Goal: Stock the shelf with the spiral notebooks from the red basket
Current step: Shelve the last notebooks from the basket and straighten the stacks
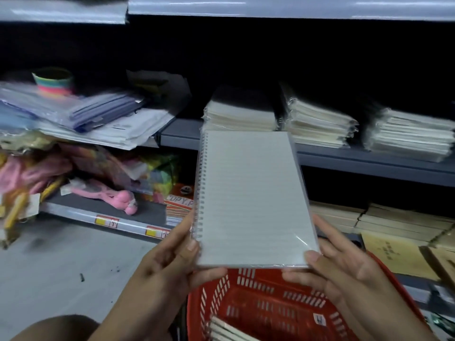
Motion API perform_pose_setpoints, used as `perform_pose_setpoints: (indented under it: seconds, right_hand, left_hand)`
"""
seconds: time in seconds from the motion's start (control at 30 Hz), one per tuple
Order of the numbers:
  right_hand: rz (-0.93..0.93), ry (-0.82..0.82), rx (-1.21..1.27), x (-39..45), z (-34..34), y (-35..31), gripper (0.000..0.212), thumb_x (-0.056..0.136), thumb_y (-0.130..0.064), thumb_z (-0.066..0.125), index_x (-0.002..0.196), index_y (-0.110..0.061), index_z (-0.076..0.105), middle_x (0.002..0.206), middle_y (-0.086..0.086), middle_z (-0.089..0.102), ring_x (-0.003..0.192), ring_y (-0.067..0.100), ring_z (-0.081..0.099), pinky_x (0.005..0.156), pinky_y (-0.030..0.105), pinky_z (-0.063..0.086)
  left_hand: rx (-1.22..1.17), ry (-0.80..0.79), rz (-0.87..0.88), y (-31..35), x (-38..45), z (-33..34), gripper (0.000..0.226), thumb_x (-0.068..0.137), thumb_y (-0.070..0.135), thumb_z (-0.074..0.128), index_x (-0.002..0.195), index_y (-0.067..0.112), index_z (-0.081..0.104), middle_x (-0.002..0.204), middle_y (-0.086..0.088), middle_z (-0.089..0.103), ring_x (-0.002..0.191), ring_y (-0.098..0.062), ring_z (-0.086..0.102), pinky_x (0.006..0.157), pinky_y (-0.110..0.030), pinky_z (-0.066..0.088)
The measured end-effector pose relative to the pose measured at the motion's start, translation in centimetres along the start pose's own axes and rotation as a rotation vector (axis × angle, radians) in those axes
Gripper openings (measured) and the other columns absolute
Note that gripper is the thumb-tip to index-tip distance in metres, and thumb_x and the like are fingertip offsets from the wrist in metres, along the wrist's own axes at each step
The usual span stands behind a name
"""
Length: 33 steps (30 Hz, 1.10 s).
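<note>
Right, I've got one spiral notebook (253, 198) up in front of me, lined page facing the camera, wire binding down its left edge, clear wrap catching a glare near the lower right corner. Both hands are on it at the bottom: the left hand (170, 257) pinches the lower left corner by the coil, thumb on the front and fingers curled underneath, while the right hand (344, 264) pinches the lower right corner the same way, thumb tip pressed on the cover. The notebook sits tilted, its top leaning a little left, hanging right above the red basket (246, 299), where more notebooks (226, 331) lie in the near corner. Just behind the notebook's top edge I can see the grey shelf (369, 158) carrying three wrapped stacks of notebooks (317, 121) side by side. Off to the left, a blurred heap of plastic folders (98, 112) and a pink toy (108, 193) on a lower shelf.
</note>
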State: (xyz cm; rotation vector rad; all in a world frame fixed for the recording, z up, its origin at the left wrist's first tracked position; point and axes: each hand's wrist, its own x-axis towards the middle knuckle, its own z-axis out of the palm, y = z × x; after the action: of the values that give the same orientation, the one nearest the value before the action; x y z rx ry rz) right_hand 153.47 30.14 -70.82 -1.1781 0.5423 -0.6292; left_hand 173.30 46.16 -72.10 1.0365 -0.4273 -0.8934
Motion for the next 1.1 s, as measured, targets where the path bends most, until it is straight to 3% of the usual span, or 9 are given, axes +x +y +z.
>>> perform_pose_setpoints:
  seconds: [0.1,0.3,0.43,0.6,0.7,0.8,0.97,1.1]
  right_hand:
    - [-0.041,-0.038,-0.019,3.7,0.1,-0.3,0.068,0.084,-0.004,0.057,0.147,-0.027,0.045,0.125,0.008,0.072,0.105,0.037,0.072,0.081,0.042,0.062]
    - [-0.09,-0.042,0.065,13.0,0.8,-3.1,0.058,0.096,0.003,0.048,0.148,-0.021,0.044,0.122,0.013,0.073,0.1,0.037,0.073,0.081,0.04,0.062]
    - [-0.054,-0.016,0.141,17.6,1.5,-4.7,0.052,0.099,0.005,0.047,0.149,-0.01,0.042,0.118,0.015,0.074,0.096,0.03,0.076,0.08,0.039,0.063]
    - [-0.057,0.08,0.168,19.8,1.6,-4.9,0.052,0.093,-0.003,0.063,0.141,-0.005,0.043,0.123,0.021,0.068,0.101,0.034,0.074,0.083,0.041,0.062]
    - [-0.162,0.124,0.03,18.8,1.3,-4.2,0.055,0.079,-0.008,0.072,0.13,-0.004,0.051,0.112,0.018,0.074,0.099,0.032,0.074,0.087,0.039,0.061]
    - [-0.238,0.2,-0.087,18.7,1.0,-3.2,0.037,0.083,-0.003,0.072,0.117,-0.004,0.059,0.101,0.016,0.077,0.095,0.029,0.076,0.086,0.034,0.061]
    - [-0.286,0.369,-0.101,21.5,1.5,-3.1,0.03,0.086,-0.013,0.077,0.11,0.002,0.066,0.082,0.015,0.077,0.077,0.026,0.077,0.071,0.031,0.063]
    - [-0.242,0.453,-0.068,25.1,2.9,-3.9,0.027,0.086,-0.016,0.079,0.101,0.005,0.07,0.073,0.016,0.074,0.059,0.022,0.07,0.059,0.029,0.063]
  left_hand:
    - [0.005,-0.058,0.025,1.6,2.6,0.2,0.052,0.089,0.011,0.051,0.139,0.023,0.056,0.13,-0.002,0.07,0.113,-0.027,0.07,0.076,-0.033,0.063]
    - [0.074,-0.171,0.067,5.9,11.5,1.2,0.048,0.104,0.01,0.04,0.151,0.022,0.041,0.139,-0.004,0.063,0.121,-0.027,0.066,0.091,-0.036,0.058]
    - [-0.006,-0.061,0.04,7.4,17.6,1.8,0.04,0.106,0.01,0.041,0.145,0.015,0.049,0.131,-0.006,0.069,0.111,-0.022,0.071,0.077,-0.03,0.061]
    - [-0.117,0.092,0.097,7.6,19.2,2.4,0.047,0.099,0.008,0.057,0.145,0.01,0.047,0.121,-0.009,0.07,0.102,-0.023,0.074,0.077,-0.029,0.061]
    - [0.031,0.185,0.243,6.3,17.4,2.3,0.055,0.091,0.001,0.067,0.142,0.011,0.05,0.12,-0.014,0.07,0.099,-0.024,0.076,0.083,-0.027,0.06]
    - [0.15,0.227,0.335,5.0,16.7,2.8,0.043,0.089,-0.003,0.068,0.127,0.013,0.058,0.107,-0.011,0.075,0.092,-0.021,0.077,0.082,-0.026,0.061]
    - [0.233,0.299,0.38,5.6,20.4,3.6,0.035,0.089,0.006,0.073,0.12,0.018,0.061,0.103,-0.011,0.075,0.082,-0.019,0.077,0.078,-0.028,0.062]
    - [0.312,0.366,0.402,6.7,24.8,4.1,0.043,0.089,0.013,0.076,0.129,0.012,0.062,0.087,-0.008,0.071,0.057,-0.012,0.064,0.056,-0.022,0.057]
